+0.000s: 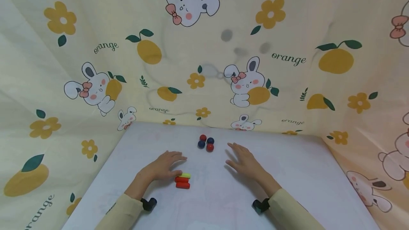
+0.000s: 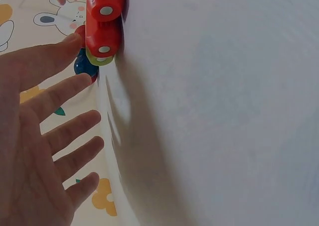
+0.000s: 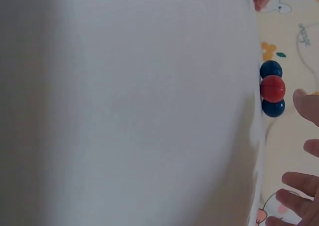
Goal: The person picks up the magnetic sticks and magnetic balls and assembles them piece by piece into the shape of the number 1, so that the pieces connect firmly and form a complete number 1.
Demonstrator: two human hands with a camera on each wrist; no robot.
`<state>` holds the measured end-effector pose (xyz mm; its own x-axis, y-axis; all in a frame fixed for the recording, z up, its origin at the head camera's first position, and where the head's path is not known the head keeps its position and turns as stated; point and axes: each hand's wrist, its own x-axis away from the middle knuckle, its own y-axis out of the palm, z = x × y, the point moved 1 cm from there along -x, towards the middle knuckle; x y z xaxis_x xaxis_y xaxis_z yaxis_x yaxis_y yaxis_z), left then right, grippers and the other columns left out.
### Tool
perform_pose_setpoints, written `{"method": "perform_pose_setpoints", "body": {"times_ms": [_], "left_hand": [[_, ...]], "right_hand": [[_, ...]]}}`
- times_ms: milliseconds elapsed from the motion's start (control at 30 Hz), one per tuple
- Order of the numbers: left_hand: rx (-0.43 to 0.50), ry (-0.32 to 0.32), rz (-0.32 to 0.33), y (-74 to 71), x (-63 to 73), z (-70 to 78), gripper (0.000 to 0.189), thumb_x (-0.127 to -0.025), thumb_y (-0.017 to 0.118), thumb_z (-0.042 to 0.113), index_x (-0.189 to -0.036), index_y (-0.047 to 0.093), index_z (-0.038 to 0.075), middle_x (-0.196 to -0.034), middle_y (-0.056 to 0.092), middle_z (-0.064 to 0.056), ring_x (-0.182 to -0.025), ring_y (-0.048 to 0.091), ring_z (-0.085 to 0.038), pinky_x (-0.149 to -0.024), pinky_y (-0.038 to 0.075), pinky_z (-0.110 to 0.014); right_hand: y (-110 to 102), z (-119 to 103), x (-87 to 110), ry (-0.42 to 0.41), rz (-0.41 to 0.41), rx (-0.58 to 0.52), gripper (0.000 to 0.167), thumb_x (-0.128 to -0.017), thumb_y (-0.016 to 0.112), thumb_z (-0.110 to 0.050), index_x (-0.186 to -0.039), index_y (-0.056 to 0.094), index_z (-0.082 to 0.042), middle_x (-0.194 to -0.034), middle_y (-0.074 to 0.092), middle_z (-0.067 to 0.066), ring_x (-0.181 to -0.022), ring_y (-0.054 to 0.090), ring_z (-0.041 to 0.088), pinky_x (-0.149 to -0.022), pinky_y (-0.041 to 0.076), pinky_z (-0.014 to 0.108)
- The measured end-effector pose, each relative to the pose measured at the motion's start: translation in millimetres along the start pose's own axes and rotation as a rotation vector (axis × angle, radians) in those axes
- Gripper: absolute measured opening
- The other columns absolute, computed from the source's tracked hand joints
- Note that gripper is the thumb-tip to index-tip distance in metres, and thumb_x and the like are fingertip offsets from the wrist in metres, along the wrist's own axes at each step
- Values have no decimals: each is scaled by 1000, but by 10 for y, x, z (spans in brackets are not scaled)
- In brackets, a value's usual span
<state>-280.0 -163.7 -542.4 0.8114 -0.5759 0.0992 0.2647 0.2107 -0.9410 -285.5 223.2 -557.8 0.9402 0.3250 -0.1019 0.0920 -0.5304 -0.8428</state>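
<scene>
Two short red pieces (image 1: pixel 183 185) and a yellow-green one (image 1: pixel 184 175) lie in a row on the white table, left of its middle. Seen from the left wrist, the red pieces (image 2: pixel 103 37) have rounded bodies with a white dot on the end. My left hand (image 1: pixel 163 166) hovers beside them, fingers spread; its thumb tip appears close to the yellow-green piece, and contact is unclear. Farther back, glossy red balls (image 1: pixel 210 147) and blue balls (image 1: pixel 201 144) form a tight cluster. To their right my right hand (image 1: pixel 245 162) is held with fingers apart, holding nothing.
The white table (image 1: pixel 217 201) reaches back to a hanging cloth (image 1: pixel 198 91) printed with rabbits, oranges and flowers. The cloth also rises along both sides. Dark wrist-worn devices (image 1: pixel 261 206) sit at both sleeve cuffs.
</scene>
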Motion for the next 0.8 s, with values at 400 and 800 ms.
{"method": "perform_pose_setpoints", "body": {"times_ms": [400, 800], "left_hand": [[61, -18, -12, 30, -50, 13, 43, -101, 73, 36, -143, 68, 26, -153, 60, -3, -147, 49, -29, -124, 32, -59], [130, -32, -30, 26, -25, 35, 31, -99, 76, 35, -128, 76, 27, -149, 61, -2, -142, 52, -29, -117, 43, -55]], "right_hand": [[118, -49, -243, 40, -34, -187, 69, -101, 78, -32, -162, 46, -21, -166, 46, 10, -155, 38, 37, -124, 31, 61], [186, -191, -388, 7, -7, -248, 56, -100, 79, -23, -151, 57, -15, -146, 62, 12, -128, 60, 31, -108, 50, 55]]}}
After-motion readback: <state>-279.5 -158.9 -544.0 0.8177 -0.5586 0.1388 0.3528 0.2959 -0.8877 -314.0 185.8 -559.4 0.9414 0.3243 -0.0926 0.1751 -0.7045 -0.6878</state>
